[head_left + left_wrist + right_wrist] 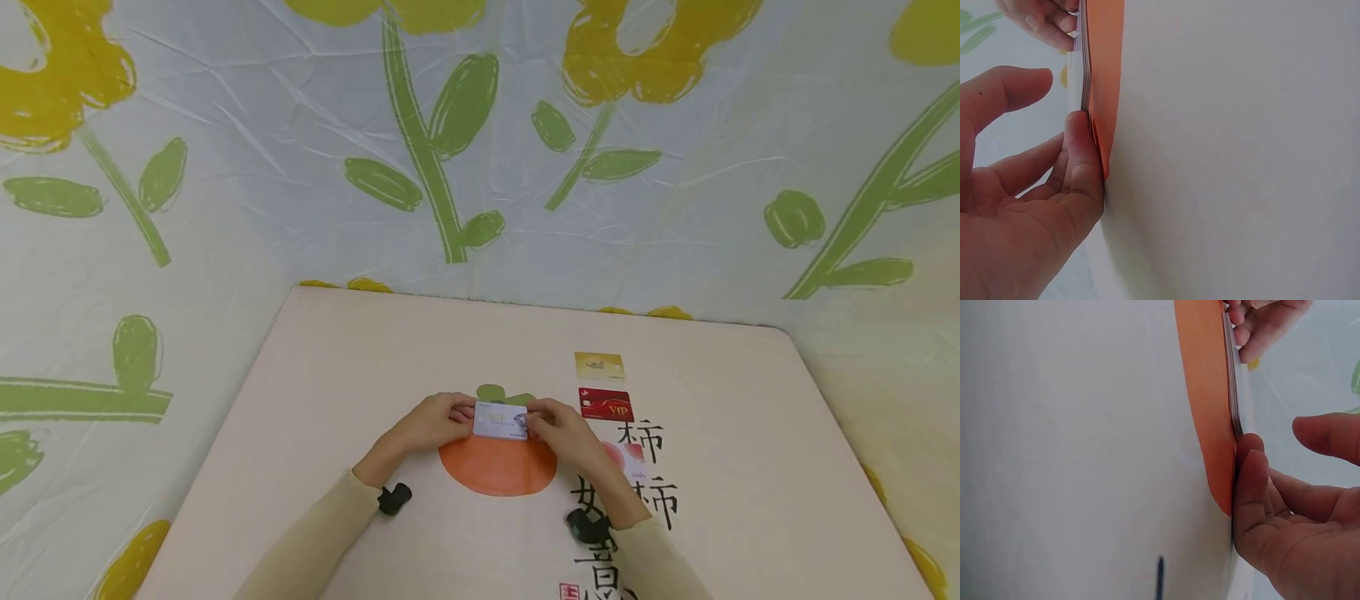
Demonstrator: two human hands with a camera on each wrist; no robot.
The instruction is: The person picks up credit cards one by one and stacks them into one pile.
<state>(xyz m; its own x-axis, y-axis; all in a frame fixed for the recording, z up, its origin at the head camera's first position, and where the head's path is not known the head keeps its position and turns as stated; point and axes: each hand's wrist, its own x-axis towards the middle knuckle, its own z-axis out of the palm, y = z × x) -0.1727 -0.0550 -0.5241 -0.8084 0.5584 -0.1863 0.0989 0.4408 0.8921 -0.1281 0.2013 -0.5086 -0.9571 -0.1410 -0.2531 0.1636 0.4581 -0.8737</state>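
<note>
A thin stack of cards (pixel 1235 375) lies over the orange persimmon print, topped by a silver-white VIP card (pixel 495 421). At the stack's left end, my left hand (pixel 435 423) touches the edge with its fingertips (pixel 1084 140). From the other end my right hand (pixel 562 433) meets the stack, its fingertips (pixel 1250 469) right at the edge and low on the tabletop. In each wrist view one digit stands raised, apart from the cards. The layered card edges show between the hands.
To the right, in a column, lie a gold card (pixel 599 366), a red VIP card (pixel 606 404) and a pink-white card (pixel 633 461), the last partly behind my right forearm. Black characters are printed on the pale tabletop (pixel 337 358). A flowered cloth (pixel 315 208) hangs around the back and sides.
</note>
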